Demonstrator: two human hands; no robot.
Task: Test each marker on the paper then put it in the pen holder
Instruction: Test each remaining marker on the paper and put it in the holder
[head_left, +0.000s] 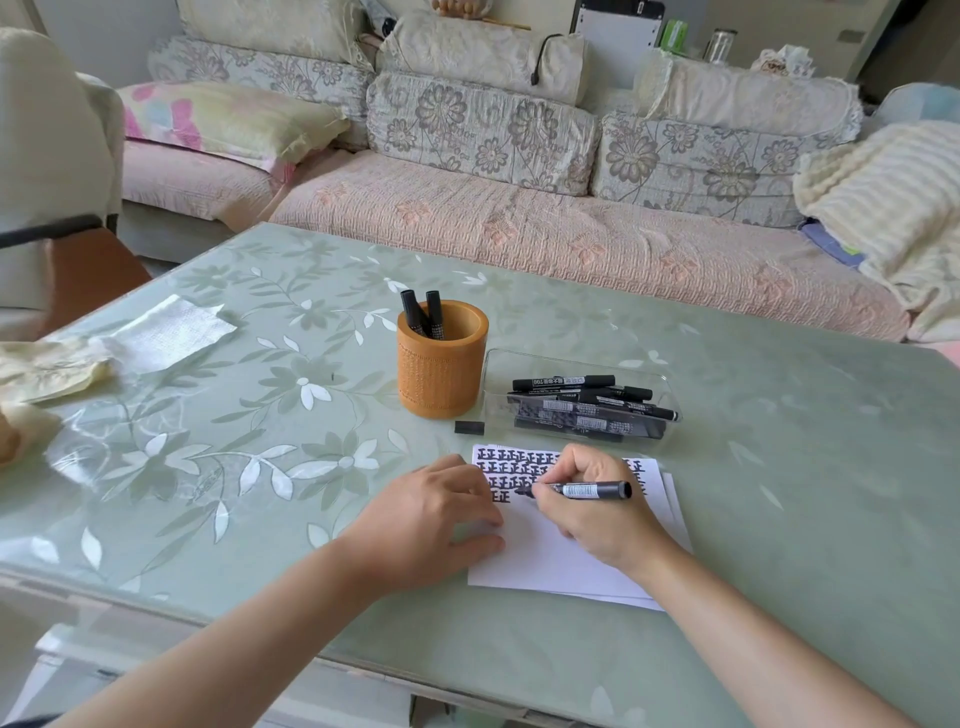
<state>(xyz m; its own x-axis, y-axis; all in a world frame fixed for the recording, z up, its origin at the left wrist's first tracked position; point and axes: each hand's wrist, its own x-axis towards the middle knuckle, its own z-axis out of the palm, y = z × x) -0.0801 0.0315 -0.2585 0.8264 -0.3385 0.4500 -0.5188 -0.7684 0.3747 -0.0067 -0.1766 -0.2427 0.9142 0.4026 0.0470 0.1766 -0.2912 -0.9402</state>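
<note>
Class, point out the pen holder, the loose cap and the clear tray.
pen holder (441, 374), head view, orange front wall.
loose cap (469, 427), head view, its middle.
clear tray (571, 359), head view, far rim.

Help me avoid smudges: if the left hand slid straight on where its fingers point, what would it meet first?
Probably the tip of the marker, held by the right hand close beyond the left hand.

On the desk (779, 415), the paper (545, 561) is laid nearest. A tray (571, 358) of loose markers (563, 383) is set at its 12 o'clock; the pen holder (441, 374), with two markers (434, 312) stood in it, at 11 o'clock.
</note>
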